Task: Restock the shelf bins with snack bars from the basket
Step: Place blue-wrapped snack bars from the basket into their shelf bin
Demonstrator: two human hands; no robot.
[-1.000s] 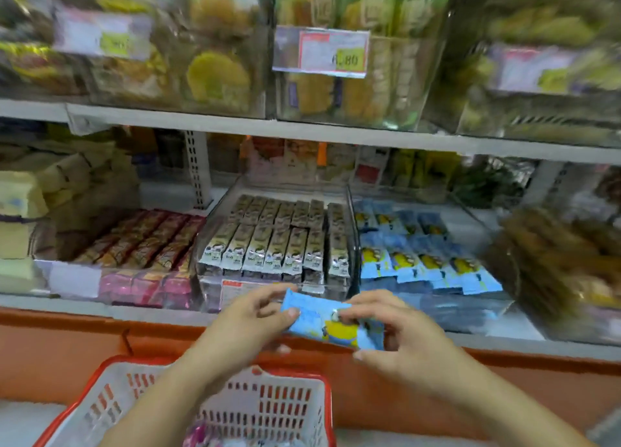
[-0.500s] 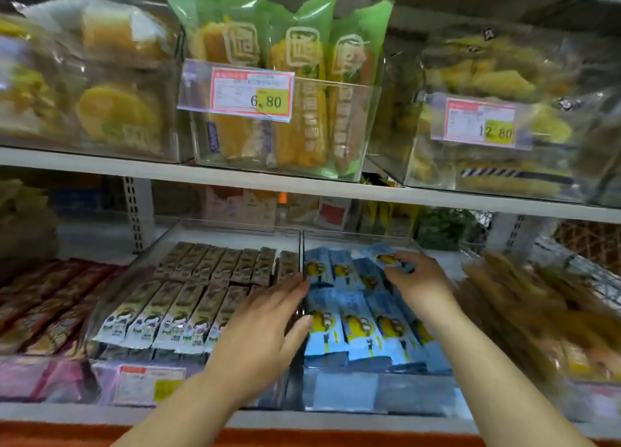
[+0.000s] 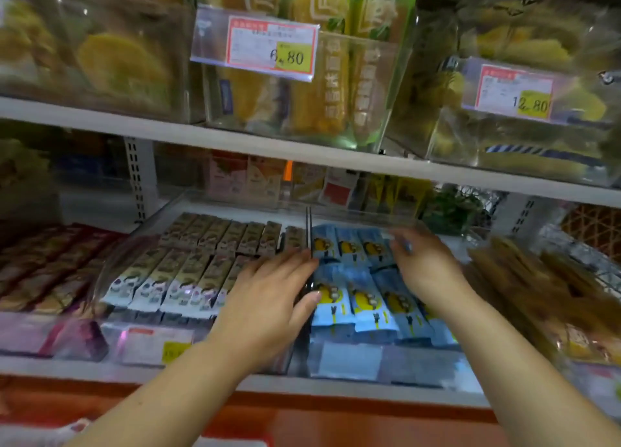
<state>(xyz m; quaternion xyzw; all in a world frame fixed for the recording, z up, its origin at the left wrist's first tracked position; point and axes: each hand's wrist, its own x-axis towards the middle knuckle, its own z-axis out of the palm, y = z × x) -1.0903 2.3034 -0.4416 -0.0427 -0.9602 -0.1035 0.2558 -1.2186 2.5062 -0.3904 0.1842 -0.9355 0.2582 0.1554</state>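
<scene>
Blue snack bars (image 3: 364, 300) with a yellow figure lie in two rows in a clear shelf bin (image 3: 369, 361) on the lower shelf. My right hand (image 3: 428, 270) reaches over their right side, its blurred fingers laid on the back row. My left hand (image 3: 268, 300) lies flat with straight fingers over the divider between this bin and the one to its left, the thumb touching a front blue bar. The left bin holds beige and brown snack bars (image 3: 188, 277). The basket is out of view.
Red-wrapped bars (image 3: 43, 268) fill the bin at far left, and brown snack packs (image 3: 537, 285) are piled at right. The upper shelf board (image 3: 235, 144) runs close above, carrying clear bins of yellow pastry packs with a price tag (image 3: 272, 48).
A second ago both hands held a blue bar above the basket. The bar went into the blue bin, and my view has moved closer. My right hand has drawn back slightly from the back row.
</scene>
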